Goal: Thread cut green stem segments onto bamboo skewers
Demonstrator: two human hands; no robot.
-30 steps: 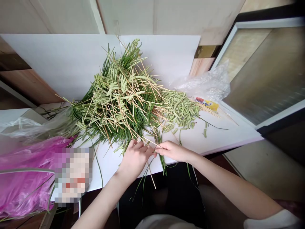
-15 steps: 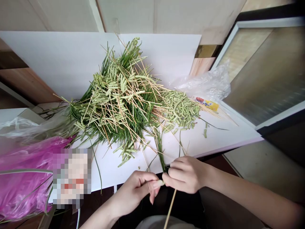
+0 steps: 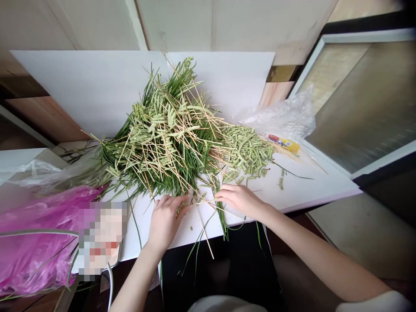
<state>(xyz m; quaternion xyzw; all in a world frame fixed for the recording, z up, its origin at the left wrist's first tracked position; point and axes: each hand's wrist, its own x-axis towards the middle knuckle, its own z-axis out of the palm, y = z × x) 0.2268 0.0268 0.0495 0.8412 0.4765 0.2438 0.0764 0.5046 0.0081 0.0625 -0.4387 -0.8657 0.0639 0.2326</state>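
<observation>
My right hand [image 3: 238,200] pinches a thin bamboo skewer [image 3: 205,202] that points left across the front of the white table. My left hand [image 3: 166,219] is closed at the near edge of a big heap, fingers curled round light green cut stalk pieces [image 3: 180,209]; how many is hidden. Behind both hands rises the heap of long dark green chive-like blades [image 3: 177,175], with skewers and pale green pieces threaded in short rows [image 3: 156,119] on top. A loose skewer [image 3: 205,232] juts over the table edge between my arms.
To the right of the heap lies a pile of loose cut pieces [image 3: 248,151], with a clear plastic bag [image 3: 286,115] and a yellow packet [image 3: 289,145] behind it. At left are a pink plastic bag [image 3: 39,242] and a blurred-out device [image 3: 102,238] with a white cable [image 3: 111,286].
Both hands have moved forward from my lap to the table and spread apart. The skewer in my right hand now lies nearly level, and several green blades hang over the table edge.
</observation>
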